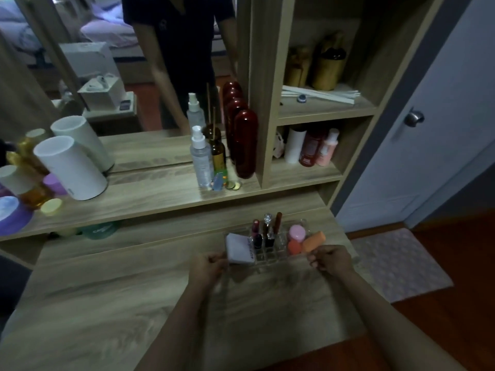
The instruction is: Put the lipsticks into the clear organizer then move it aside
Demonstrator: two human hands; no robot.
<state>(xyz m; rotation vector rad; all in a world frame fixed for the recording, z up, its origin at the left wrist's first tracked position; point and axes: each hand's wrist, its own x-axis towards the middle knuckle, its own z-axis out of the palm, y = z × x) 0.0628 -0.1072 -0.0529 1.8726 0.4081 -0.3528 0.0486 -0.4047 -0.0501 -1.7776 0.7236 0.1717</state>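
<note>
Wooden vanity [107, 303] | both hands' grips closed on clear organizer [270, 257] ends

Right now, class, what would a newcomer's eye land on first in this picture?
Two hands, left hand and right hand, grip the ends of a clear organizer on the wooden desk, lipsticks standing upright inside. Behind it, tall dark red bottles stand by the mirror.

Bedroom: mirrored vanity [160, 199], cosmetics
</note>
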